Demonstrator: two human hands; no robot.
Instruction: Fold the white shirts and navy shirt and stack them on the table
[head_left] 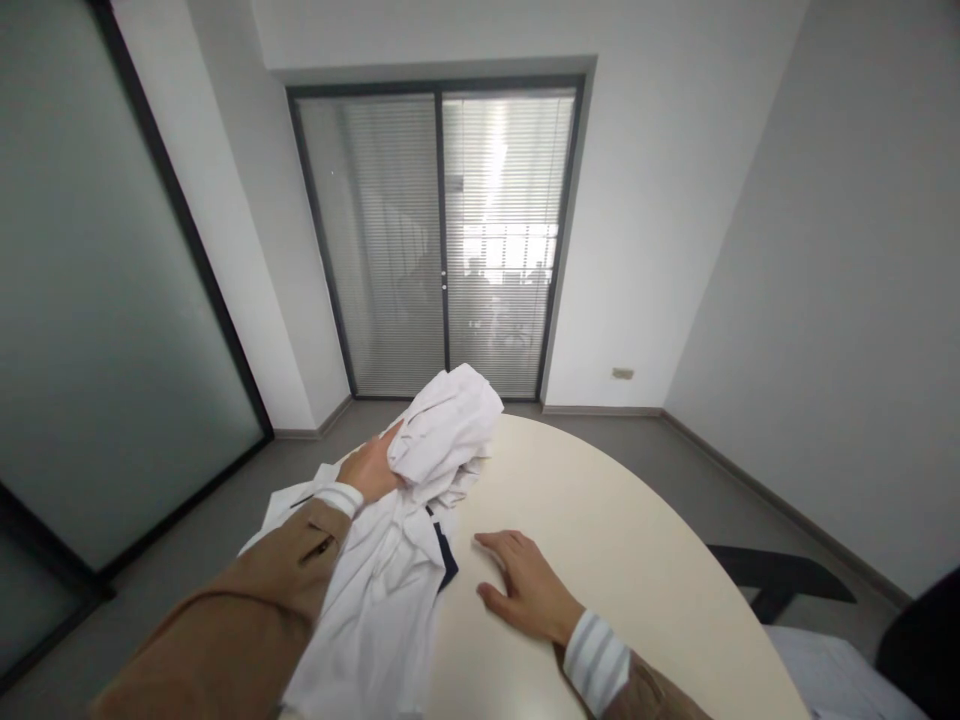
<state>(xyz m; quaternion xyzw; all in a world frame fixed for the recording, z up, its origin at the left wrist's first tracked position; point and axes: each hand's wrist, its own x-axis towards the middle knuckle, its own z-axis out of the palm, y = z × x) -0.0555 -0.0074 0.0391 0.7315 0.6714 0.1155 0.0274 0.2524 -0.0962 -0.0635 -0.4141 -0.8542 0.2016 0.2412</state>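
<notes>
A crumpled white garment point(390, 590) lies along the left side of the round table, with its far end bunched up into a raised bundle. My left hand point(373, 467) is at that bundle and grips it, its fingertips hidden by the folds. A dark navy strip point(445, 553) shows at the garment's right edge. To the right of the cloth, my right hand point(529, 590) rests on the tabletop, thumb and fingers apart, holding nothing and not touching the garment.
The cream round table point(600, 520) curves away in front of me. On the right stand a black chair armrest point(784, 572) and some pale fabric point(840, 675) below it. Beyond the table are a glass partition with blinds point(495, 240) and white walls.
</notes>
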